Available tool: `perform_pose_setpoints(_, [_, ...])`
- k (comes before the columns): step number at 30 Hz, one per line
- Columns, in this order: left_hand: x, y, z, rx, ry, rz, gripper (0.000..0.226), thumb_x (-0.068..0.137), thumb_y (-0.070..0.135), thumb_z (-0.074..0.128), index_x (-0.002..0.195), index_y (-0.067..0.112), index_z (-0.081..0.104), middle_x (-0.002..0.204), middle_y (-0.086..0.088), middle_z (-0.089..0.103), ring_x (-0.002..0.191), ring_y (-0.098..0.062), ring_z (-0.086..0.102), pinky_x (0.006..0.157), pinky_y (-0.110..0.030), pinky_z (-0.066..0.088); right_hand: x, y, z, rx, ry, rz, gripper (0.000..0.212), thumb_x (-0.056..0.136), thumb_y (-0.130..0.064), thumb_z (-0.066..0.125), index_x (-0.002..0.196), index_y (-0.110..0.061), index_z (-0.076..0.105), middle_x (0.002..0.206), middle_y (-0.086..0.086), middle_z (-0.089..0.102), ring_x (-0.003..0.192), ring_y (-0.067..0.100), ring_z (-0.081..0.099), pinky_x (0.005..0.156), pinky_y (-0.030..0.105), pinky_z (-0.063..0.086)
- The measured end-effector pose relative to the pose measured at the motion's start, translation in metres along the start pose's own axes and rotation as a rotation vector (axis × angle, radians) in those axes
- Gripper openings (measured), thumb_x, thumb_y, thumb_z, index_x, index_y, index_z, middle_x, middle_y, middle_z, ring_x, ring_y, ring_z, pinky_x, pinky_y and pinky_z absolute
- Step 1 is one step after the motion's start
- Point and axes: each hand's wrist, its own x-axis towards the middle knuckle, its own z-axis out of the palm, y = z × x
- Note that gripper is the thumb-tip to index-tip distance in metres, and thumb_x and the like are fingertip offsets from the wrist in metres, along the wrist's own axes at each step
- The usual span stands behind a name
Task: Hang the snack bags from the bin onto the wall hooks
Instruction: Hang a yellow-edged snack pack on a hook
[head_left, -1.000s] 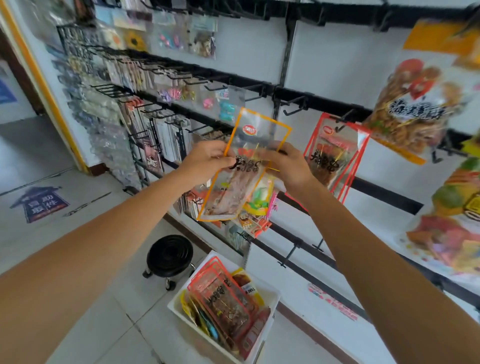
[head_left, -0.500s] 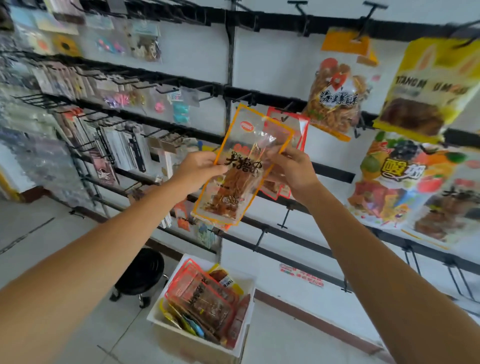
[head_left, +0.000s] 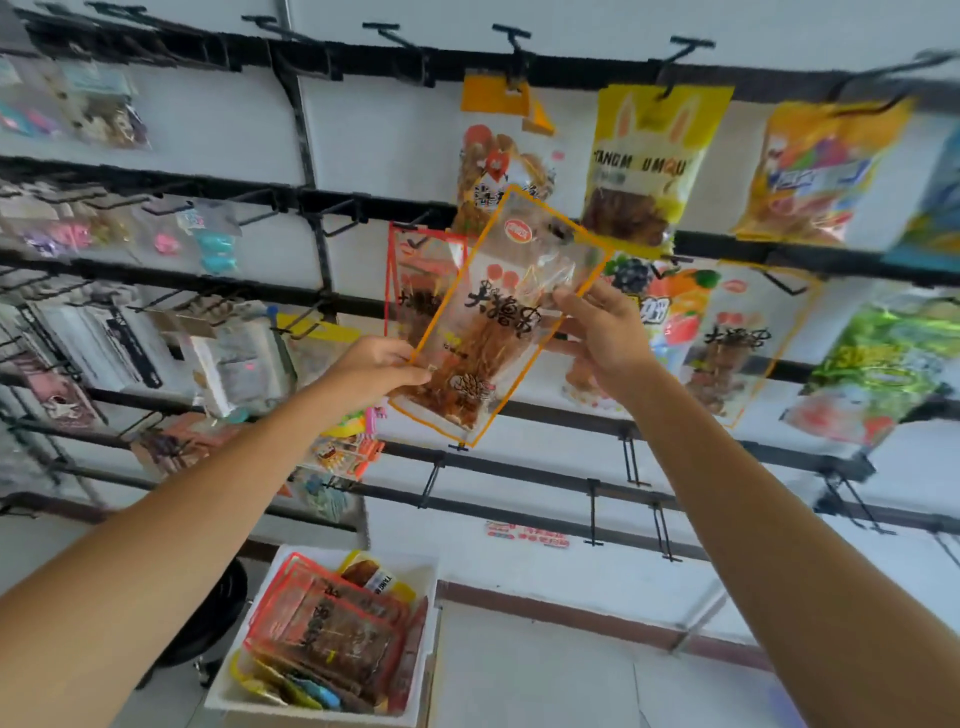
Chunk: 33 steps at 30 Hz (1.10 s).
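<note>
The wall (head_left: 363, 135) ahead of you carried black rails of hooks (head_left: 340, 224), many already hung with packets. Below, the bin (head_left: 429, 639) held more bags, so the job looked far from done. You held one orange-edged bag (head_left: 498, 322) up, tilted, before a hung red-edged bag (head_left: 421, 270), its top toward the rail, likely seeking a hook. Your left hand (head_left: 374, 369) pinched its lower edge and your right hand (head_left: 602, 332) gripped its right side, probably to keep the floppy film taut

Bright even light, blurred edges, wide-angle bending, soft focus
</note>
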Motion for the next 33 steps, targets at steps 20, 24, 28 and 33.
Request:
perform_pose_setpoints(20, [0.002, 0.175, 0.231, -0.115, -0.136, 0.376, 0.04, 0.089, 0.021, 0.07, 0.124, 0.025, 0.052, 0.11, 0.005, 0.064, 0.097, -0.009, 0.064, 0.081, -0.025, 0.053, -0.097, -0.066, -0.248, -0.272, 0.169, -0.049, 0.013, 0.094, -0.01, 0.062, 0.083, -0.017, 0.065, 0.089, 0.008, 0.072, 0.075, 0.023, 0.066, 0.071, 0.041, 0.059])
perform_pose_setpoints(24, [0.007, 0.217, 0.256, -0.061, -0.002, 0.589, 0.05, 0.086, 0.026, 0.072, 0.132, 0.028, 0.051, 0.119, 0.007, 0.059, 0.092, -0.001, 0.063, 0.076, -0.017, 0.052, -0.105, -0.069, -0.279, -0.371, 0.138, -0.033, 0.006, 0.093, -0.009, 0.062, 0.089, -0.013, 0.062, 0.089, 0.01, 0.071, 0.072, 0.021, 0.068, 0.063, 0.035, 0.058])
perform_pose_setpoints(28, [0.012, 0.241, 0.27, 0.057, -0.063, 0.669, 0.03, 0.085, 0.026, 0.071, 0.115, 0.028, 0.066, 0.107, 0.006, 0.069, 0.09, -0.007, 0.067, 0.083, -0.028, 0.055, -0.107, -0.065, -0.297, -0.396, 0.114, 0.001, 0.006, 0.093, -0.01, 0.063, 0.089, -0.014, 0.063, 0.091, 0.011, 0.072, 0.075, 0.022, 0.07, 0.067, 0.037, 0.058])
perform_pose_setpoints(33, [0.021, 0.243, 0.283, 0.151, -0.074, 0.684, 0.008, 0.086, 0.02, 0.071, 0.094, 0.02, 0.073, 0.09, 0.005, 0.071, 0.087, -0.019, 0.068, 0.077, -0.032, 0.053, -0.102, -0.058, -0.31, -0.466, 0.125, 0.015, 0.005, 0.094, -0.011, 0.062, 0.096, -0.007, 0.064, 0.091, 0.008, 0.073, 0.073, 0.02, 0.07, 0.074, 0.038, 0.058])
